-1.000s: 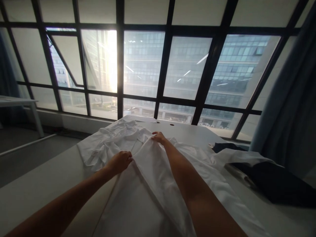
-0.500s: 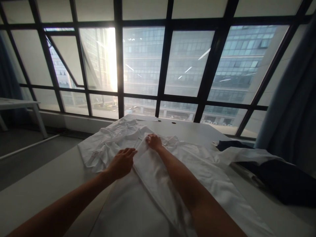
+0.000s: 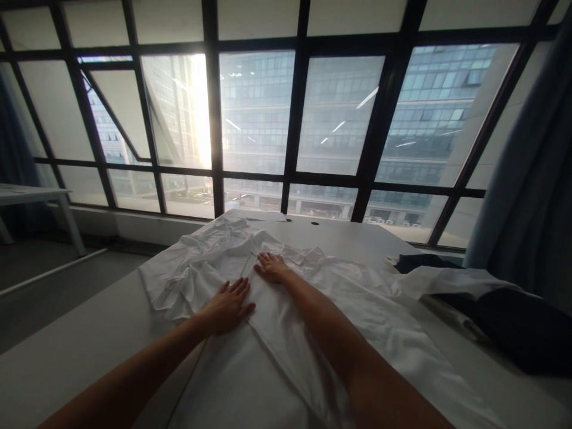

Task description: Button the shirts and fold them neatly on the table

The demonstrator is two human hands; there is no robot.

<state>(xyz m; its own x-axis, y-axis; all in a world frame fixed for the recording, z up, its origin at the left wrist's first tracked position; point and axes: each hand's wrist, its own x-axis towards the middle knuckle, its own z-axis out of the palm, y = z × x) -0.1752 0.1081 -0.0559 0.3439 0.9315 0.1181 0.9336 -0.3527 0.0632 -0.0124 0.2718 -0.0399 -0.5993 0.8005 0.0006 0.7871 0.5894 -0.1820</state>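
Note:
A large white garment (image 3: 379, 310), perhaps a shirt, lies spread over the table, with a folded strip of cloth running down its middle. Its far left part is bunched in wrinkles. My left hand (image 3: 230, 307) rests flat on the cloth just left of the strip, fingers spread and thumb out to the right. Slightly farther away, my right hand (image 3: 271, 268) lies palm down on the strip, its fingers stretched out. Neither hand grips the fabric. My right forearm covers part of the garment.
The white table (image 3: 102, 333) reaches toward a wall of dark-framed windows. Dark navy clothing (image 3: 513, 328) with white cloth over it lies at the right, near a blue curtain (image 3: 522, 179). Another white table (image 3: 36, 193) stands at the left.
My right hand has let go of the pinched cloth and flattened onto it. The left hand has spread its fingers and moved slightly lower and to the right.

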